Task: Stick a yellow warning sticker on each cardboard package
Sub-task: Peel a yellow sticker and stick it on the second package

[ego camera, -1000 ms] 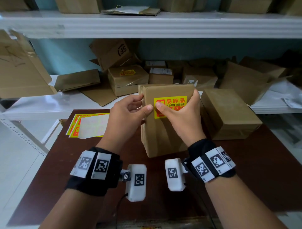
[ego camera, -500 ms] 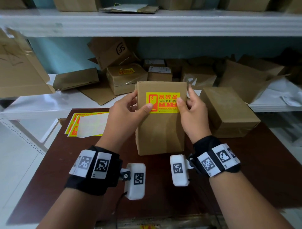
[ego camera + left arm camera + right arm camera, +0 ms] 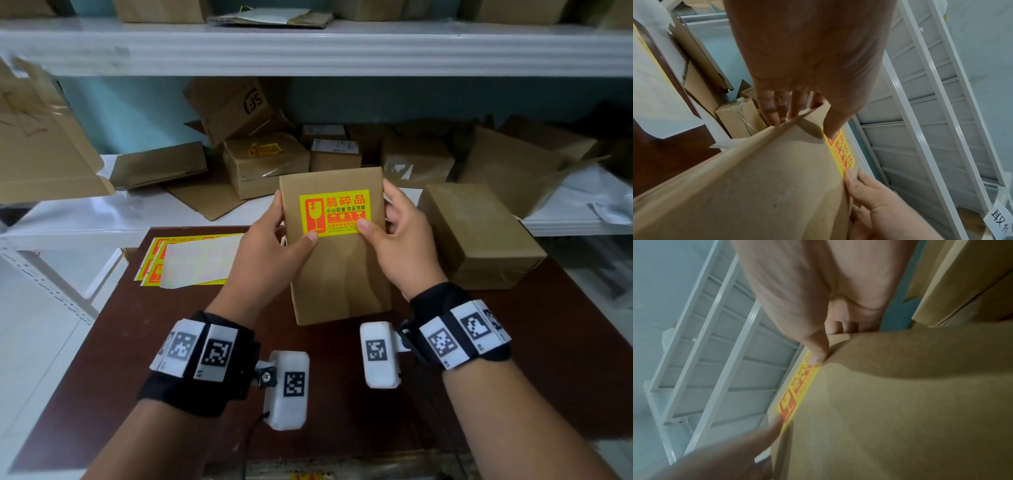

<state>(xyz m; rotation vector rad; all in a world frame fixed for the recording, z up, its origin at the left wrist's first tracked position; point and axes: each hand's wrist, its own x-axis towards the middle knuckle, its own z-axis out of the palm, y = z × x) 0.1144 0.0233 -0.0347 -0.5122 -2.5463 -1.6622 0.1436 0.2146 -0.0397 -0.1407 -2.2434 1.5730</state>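
I hold a flat brown cardboard package (image 3: 339, 274) upright over the dark table, its face toward me. A yellow warning sticker (image 3: 335, 212) with red print lies flat on its upper half. My left hand (image 3: 274, 236) grips the package's left edge, thumb pressing the sticker's lower left corner. My right hand (image 3: 397, 233) grips the right edge, thumb on the sticker's lower right corner. In the left wrist view the sticker (image 3: 840, 154) shows edge-on on the package (image 3: 756, 186). In the right wrist view the sticker (image 3: 797, 394) lies under my thumb on the package (image 3: 900, 402).
A sheet of yellow stickers (image 3: 185, 260) under peeled white backing lies at the table's left rear. A plain cardboard box (image 3: 479, 233) sits to the right. On the shelf (image 3: 85, 219) behind, a box with a yellow sticker (image 3: 267, 164) stands among several other boxes.
My thumbs slid outward and down along the sticker to its lower corners. The package turned to face me squarely and rose a little.
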